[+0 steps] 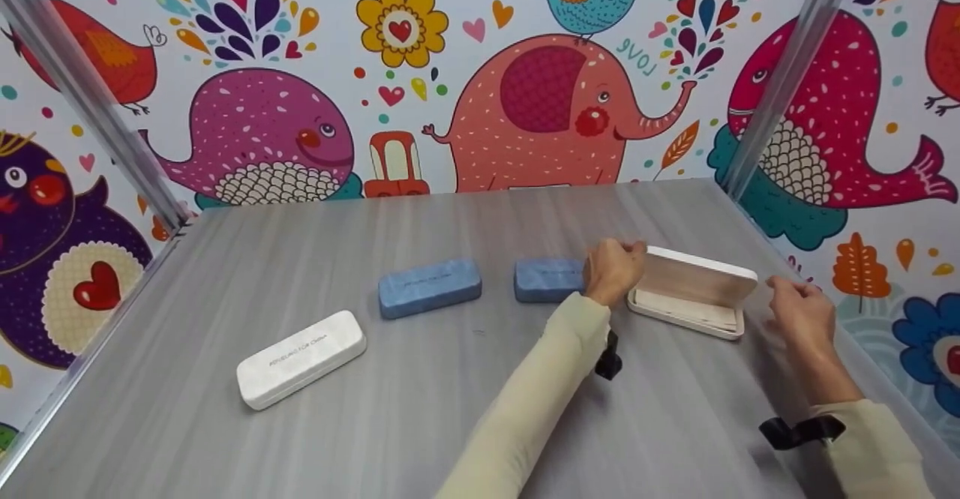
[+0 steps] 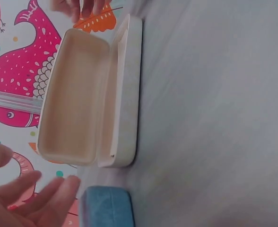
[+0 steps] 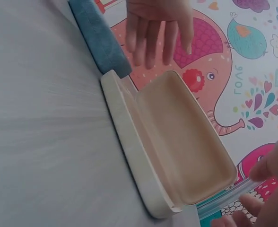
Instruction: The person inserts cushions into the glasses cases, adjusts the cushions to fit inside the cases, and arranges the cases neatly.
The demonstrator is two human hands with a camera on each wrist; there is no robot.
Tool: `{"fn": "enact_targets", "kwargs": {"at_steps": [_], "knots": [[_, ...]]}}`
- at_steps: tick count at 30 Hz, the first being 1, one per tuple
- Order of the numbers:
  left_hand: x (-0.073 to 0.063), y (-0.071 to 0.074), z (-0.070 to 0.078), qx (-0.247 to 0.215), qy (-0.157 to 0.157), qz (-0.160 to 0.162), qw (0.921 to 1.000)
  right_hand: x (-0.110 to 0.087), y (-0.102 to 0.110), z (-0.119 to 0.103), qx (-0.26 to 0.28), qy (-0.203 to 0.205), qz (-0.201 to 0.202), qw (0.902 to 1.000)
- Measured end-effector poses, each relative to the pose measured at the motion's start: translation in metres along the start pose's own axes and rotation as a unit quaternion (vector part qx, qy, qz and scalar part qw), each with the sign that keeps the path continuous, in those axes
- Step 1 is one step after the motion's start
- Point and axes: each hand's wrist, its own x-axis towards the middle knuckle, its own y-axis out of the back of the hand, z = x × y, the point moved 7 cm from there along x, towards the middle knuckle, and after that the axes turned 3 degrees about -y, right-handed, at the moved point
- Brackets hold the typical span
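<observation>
A white glasses case (image 1: 697,274) stands with its lid raised at the right of the table; its cream inside holds a pale flat piece. My left hand (image 1: 615,270) is beside the lid's left end, its fingers (image 2: 39,201) loosely extended and holding nothing. At the case's other end is my right hand (image 1: 806,315), thumb and fingers (image 3: 252,203) slightly bent, apart from the lid corner. Just left of the open case lies a closed blue glasses case (image 1: 544,281), its right end hidden behind my left hand in the head view.
Another closed blue glasses case (image 1: 431,289) lies near the table's middle. A closed white case (image 1: 301,360) with printed lettering sits slantwise at the left. Behind the grey table (image 1: 420,424) rises a wall of cartoon animals, with metal posts (image 1: 787,79) at the far corners.
</observation>
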Motion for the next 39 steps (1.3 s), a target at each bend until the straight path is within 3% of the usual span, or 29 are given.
{"fn": "enact_targets", "kwargs": {"at_steps": [5, 8, 13, 16, 22, 27, 39], "knots": [[-0.003, -0.007, 0.003, 0.008, -0.007, -0.019, 0.9998, 0.005, -0.014, -0.008, -0.017, 0.005, -0.132, 0.9911], [-0.003, -0.01, 0.007, 0.004, -0.03, -0.024, 0.9993, 0.006, -0.022, -0.01, -0.039, 0.002, -0.181, 0.9828], [0.001, -0.016, 0.006, -0.009, -0.055, -0.024, 0.9982, 0.009, -0.025, -0.008, -0.066, -0.01, -0.19, 0.9795], [0.002, -0.02, 0.003, -0.011, -0.034, -0.033, 0.9988, 0.011, -0.025, -0.006, -0.066, -0.024, -0.205, 0.9763], [0.003, -0.024, 0.009, 0.049, -0.024, -0.067, 0.9963, 0.013, -0.024, -0.005, -0.069, -0.036, -0.231, 0.9698], [0.003, -0.024, 0.007, 0.077, -0.02, -0.068, 0.9945, 0.012, -0.024, -0.006, -0.078, -0.029, -0.241, 0.9669], [0.002, -0.02, 0.001, -0.016, -0.006, -0.053, 0.9985, 0.013, -0.021, -0.007, -0.064, -0.011, -0.253, 0.9652]]}}
